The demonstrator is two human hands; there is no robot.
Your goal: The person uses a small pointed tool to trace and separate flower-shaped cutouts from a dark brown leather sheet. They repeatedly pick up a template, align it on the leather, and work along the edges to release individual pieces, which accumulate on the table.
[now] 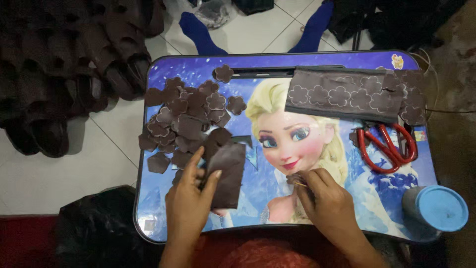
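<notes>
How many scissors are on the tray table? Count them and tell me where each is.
1. The red-handled scissors lie on the picture-printed lap table at its right side, just below the dark brown fabric strip marked with flower outlines. Others may be hidden under fabric.

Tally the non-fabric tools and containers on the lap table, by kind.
Red-handled scissors: 1
Blue-lidded container: 1
Thin stick in the right hand: 1
Total: 3

Red scissors (389, 145) lie up and right of the grip, below a brown strip (342, 94) marked with flower outlines. A blue-lidded cup (436, 208) stands far right. Dark sandals (64, 74) pile far left on the floor.
</notes>
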